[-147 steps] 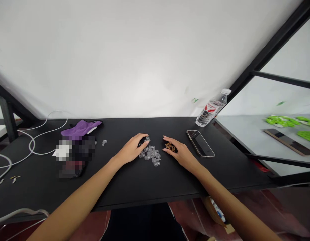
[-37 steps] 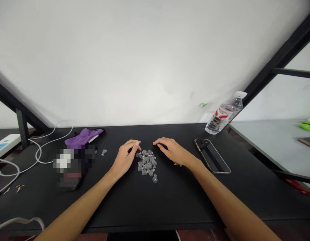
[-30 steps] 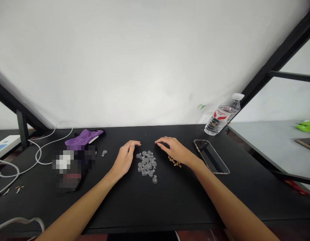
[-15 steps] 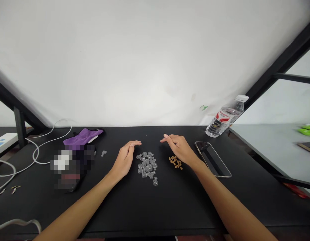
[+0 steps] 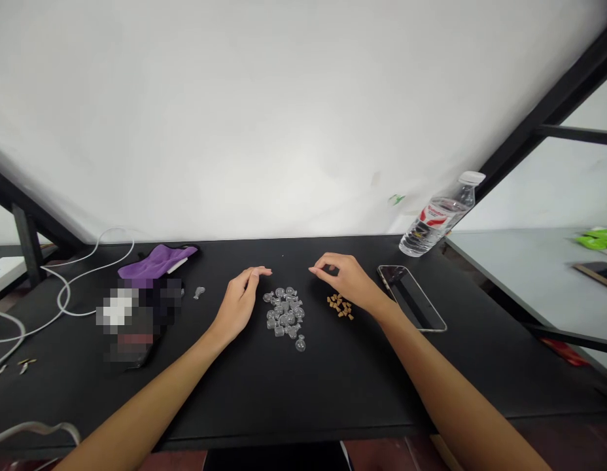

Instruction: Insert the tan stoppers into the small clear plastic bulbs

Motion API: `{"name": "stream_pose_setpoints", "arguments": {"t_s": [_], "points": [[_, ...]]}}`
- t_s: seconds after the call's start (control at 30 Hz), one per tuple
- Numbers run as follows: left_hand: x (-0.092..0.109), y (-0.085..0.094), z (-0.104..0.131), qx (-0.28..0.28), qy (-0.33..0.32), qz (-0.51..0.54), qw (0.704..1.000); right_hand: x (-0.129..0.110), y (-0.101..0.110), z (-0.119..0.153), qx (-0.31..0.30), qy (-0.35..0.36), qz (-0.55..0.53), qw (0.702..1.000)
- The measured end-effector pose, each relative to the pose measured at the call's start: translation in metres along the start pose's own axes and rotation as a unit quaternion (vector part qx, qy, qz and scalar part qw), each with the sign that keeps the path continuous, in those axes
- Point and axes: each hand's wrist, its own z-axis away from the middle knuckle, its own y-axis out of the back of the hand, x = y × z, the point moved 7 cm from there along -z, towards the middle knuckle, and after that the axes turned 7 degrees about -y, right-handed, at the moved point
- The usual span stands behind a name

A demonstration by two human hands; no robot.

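My left hand rests on its edge at the left of a pile of small clear glass bottles, fingers stretched out, holding nothing visible. Over the table to the right of the pile is my right hand, its thumb and fingertips brought together in a pinch. Anything between those tips is too small to make out. Small brown corks lie in a loose group just below my right hand. One bottle sits a little apart at the near side of the pile.
A phone and a water bottle are at the right. On the left are a purple cloth, a white cable, a blurred-out object and a single glass bottle. A pale wall stands behind the black table.
My right hand's fingers have curled and closed to a pinch with the thumb. My left hand keeps much the same pose. The whole view has shifted slightly, moving the table's things up and left.
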Motion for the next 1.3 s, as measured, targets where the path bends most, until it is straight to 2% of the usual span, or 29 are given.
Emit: {"name": "stream_pose_setpoints", "arguments": {"t_s": [0.23, 0.5, 0.73, 0.87, 0.97, 1.1, 1.3], "points": [[0.000, -0.003, -0.002, -0.013, -0.033, -0.009, 0.999, 0.007, 0.007, -0.001, 0.001, -0.022, 0.016, 1.000], [0.006, -0.002, 0.001, -0.010, -0.036, -0.035, 0.999, 0.006, -0.001, 0.000, -0.049, -0.004, 0.028, 0.998], [0.032, -0.027, 0.018, -0.127, -0.180, -0.112, 0.969, 0.014, 0.002, 0.005, -0.117, -0.009, 0.057, 0.991], [0.053, -0.043, 0.030, -0.200, -0.246, -0.182, 0.931, 0.020, 0.002, 0.005, -0.117, -0.016, 0.067, 0.991], [0.058, -0.055, 0.034, -0.247, -0.267, -0.231, 0.902, 0.022, 0.001, 0.004, -0.118, -0.025, 0.064, 0.991], [0.049, -0.062, 0.034, -0.264, -0.251, -0.258, 0.895, 0.016, 0.004, 0.005, -0.127, -0.024, 0.068, 0.989], [0.044, -0.059, 0.034, -0.244, -0.252, -0.239, 0.905, 0.002, 0.003, 0.014, -0.195, -0.020, 0.043, 0.980]]}}
